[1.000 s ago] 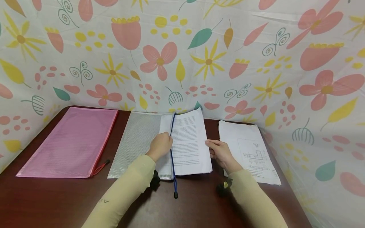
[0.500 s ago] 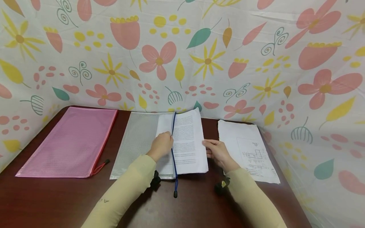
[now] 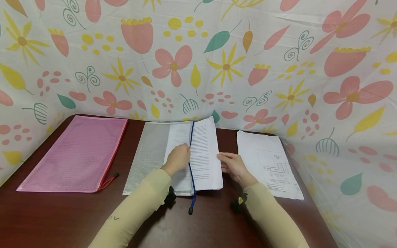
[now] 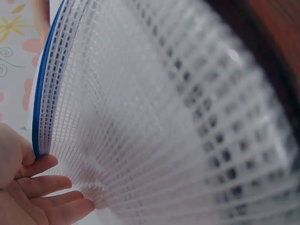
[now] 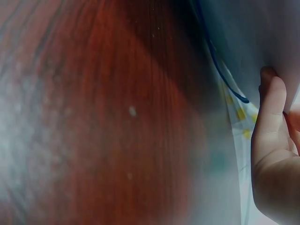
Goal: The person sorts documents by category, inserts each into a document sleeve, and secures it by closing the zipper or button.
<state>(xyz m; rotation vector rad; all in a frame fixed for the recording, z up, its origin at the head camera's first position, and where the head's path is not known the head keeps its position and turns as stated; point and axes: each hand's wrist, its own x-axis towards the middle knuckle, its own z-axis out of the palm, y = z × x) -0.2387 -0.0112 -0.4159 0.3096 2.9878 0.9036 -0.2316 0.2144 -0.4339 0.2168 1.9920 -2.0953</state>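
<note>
White printed paper sheets (image 3: 202,155) slid deeper into the blue-zipped clear mesh pouch (image 3: 149,155), seemingly progress; left fingers (image 4: 44,185) pinched the pouch, right fingers (image 5: 270,112) the sheets.

A blue zip (image 4: 39,93) edges the whitish, grid-patterned folder (image 3: 155,151).

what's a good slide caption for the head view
The left hand grips a mesh pouch by its blue edge while the right hand pinches printed sheets partly inside it.
</note>
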